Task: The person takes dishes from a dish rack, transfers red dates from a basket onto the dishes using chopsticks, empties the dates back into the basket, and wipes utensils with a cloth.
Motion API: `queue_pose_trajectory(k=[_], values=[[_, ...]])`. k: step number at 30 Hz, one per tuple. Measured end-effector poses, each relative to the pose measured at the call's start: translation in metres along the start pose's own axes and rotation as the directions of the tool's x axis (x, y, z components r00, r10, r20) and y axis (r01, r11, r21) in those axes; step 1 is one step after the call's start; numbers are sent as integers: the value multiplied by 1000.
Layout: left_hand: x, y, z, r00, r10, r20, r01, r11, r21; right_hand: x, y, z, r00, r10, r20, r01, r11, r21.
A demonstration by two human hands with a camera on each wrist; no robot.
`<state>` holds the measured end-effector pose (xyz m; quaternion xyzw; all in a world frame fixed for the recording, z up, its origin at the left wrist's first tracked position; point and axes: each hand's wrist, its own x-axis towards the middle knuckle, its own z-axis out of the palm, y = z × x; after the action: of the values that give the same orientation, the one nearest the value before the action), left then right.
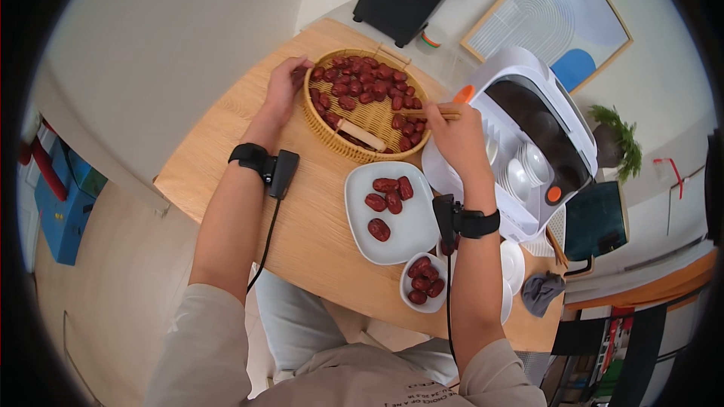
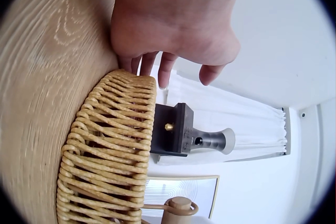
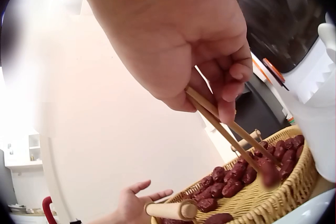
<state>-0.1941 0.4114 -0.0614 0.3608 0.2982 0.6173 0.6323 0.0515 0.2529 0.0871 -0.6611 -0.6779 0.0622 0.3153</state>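
Note:
A round wicker basket (image 1: 329,134) of red dates (image 1: 366,84) stands on the table. My left hand (image 1: 286,84) is at its left side, fingers spread and relaxed near the rim; the left wrist view shows those fingers (image 2: 166,69) beside the woven wall. My right hand (image 1: 457,134) grips a pair of wooden chopsticks (image 3: 227,133) over the basket's right side. Their tips are at a blurred date (image 3: 270,175) by the rim, one on each side of it. Nearer me, a white square plate (image 1: 360,240) bears several dates.
A small white bowl (image 1: 436,306) of dates is at the front edge. On the right stands a white dish cabinet (image 1: 520,68) with a raised dark lid and bowls inside. A grey cloth (image 1: 543,292) lies at the right edge; a black machine (image 1: 400,1) stands behind the table.

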Motion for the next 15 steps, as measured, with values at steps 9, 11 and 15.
queue_pose_trajectory(k=[9, 11, 15], values=[[-2, -1, 3, 1000, -2, -19, 1, 999, -39, -13, -9, -22, 996, 72, 53, -73, 997, 33], [-1, -2, 3, 1000, 1, -13, -1, 999, -34, -17, -8, -21, 999, 26, 45, -28, 998, 54], [3, -2, 0, 1000, -11, 1, 11, 1000, -13, -34, -7, -37, 984, -174, -33, 175, 984, 28]])
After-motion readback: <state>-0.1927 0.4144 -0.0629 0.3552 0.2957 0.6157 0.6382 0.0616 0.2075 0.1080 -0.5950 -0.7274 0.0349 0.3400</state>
